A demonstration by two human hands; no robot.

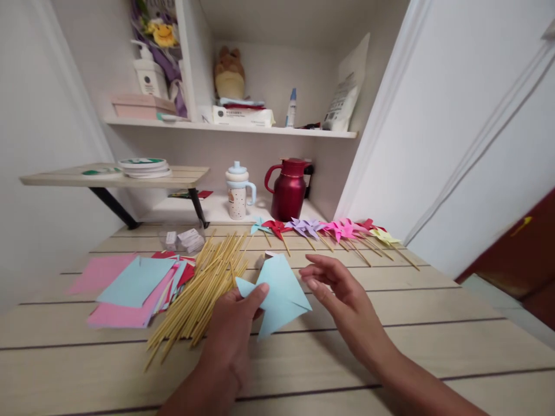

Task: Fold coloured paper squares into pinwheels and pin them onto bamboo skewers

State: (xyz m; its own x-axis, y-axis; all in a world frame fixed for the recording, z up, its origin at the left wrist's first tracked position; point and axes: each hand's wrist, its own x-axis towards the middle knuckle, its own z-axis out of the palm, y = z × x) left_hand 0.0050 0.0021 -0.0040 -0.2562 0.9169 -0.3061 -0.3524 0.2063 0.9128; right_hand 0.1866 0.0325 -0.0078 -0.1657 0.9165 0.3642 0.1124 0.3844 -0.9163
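Observation:
A light blue folded paper pinwheel (281, 289) is held up above the table, pinched at its left part by my left hand (236, 320), thumb on top. Its pointed flaps spread out to the right and downward. My right hand (340, 294) is just to the right of the paper, apart from it, with fingers loosely curved and nothing in them. Left of my left hand lies a loose heap of thin wooden sticks (195, 294). Several finished pinwheels on sticks, such as a pink one (342, 228) and a purple one (303, 226), lie in a row behind.
Coloured paper sheets (136, 281) are stacked at the left, near a clear box (182, 238) with small white packets. A red jug (289, 190) and a cup with a blue handle (237, 193) stand at the back. A small raised stand (186, 176) holds round white discs (145, 167).

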